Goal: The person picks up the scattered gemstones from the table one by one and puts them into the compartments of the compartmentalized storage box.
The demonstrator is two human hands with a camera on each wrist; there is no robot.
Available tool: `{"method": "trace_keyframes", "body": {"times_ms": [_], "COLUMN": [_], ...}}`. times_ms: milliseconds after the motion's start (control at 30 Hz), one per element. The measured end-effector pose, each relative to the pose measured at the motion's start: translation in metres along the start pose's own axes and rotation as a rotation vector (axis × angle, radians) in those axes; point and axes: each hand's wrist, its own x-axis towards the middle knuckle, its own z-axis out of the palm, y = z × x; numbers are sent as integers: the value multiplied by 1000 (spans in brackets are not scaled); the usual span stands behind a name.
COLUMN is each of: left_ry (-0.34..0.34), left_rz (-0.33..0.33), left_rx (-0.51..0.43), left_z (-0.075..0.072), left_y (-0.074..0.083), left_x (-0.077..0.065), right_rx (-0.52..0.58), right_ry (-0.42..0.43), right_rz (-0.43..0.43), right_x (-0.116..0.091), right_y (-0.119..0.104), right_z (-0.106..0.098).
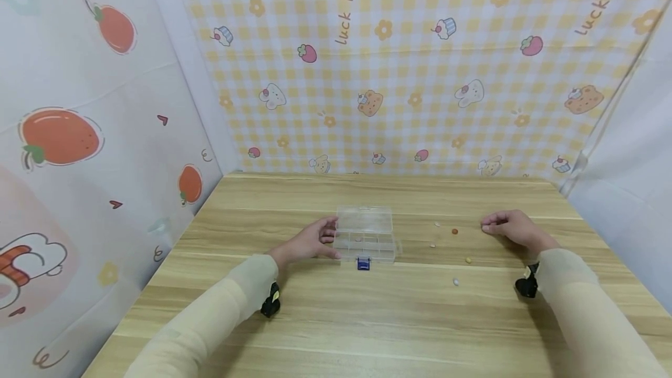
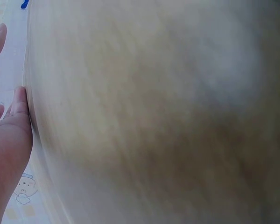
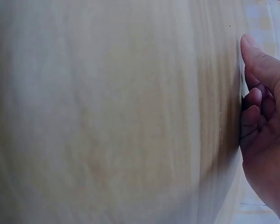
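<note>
A clear plastic compartment box (image 1: 364, 244) with a blue latch (image 1: 363, 263) stands on the table, its lid (image 1: 364, 219) raised at the back. One small pale piece (image 1: 359, 239) shows in a back compartment. My left hand (image 1: 310, 242) is at the box's left side, thumb by the front left corner and fingers loosely bent beside the lid's edge. Right of the loose pieces, my right hand (image 1: 511, 229) is low over the table, fingers curled and thumb and index tips together. I cannot tell whether a small piece is between those tips.
Several small pieces lie between box and right hand: an orange-brown one (image 1: 454, 231), a yellow one (image 1: 468, 260), a whitish one (image 1: 455, 282) nearest me, and smaller pale ones farther back. Patterned cloth (image 1: 399, 74) hangs behind the wooden table (image 1: 357, 331) and at both sides.
</note>
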Motion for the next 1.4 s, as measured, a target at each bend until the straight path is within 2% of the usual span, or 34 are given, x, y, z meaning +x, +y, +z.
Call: {"method": "trace_keyframes", "body": {"times_ms": [500, 800, 1000, 1400], "left_ry": [0, -10, -8, 7], "left_rz": [-1, 4, 2, -12], "left_rx": [-9, -6, -11, -15], "left_z": [1, 0, 0, -1], "left_y": [-1, -5, -4, -1], "left_x": [3, 5, 5, 2], "right_rx": [3, 19, 41, 107], "right_ry": [37, 39, 39, 9], "right_rz": [10, 8, -12, -109], "right_x": [-2, -2, 0, 10], "right_y": [2, -5, -17, -49], "right_z": [-5, -6, -2, 14]}}
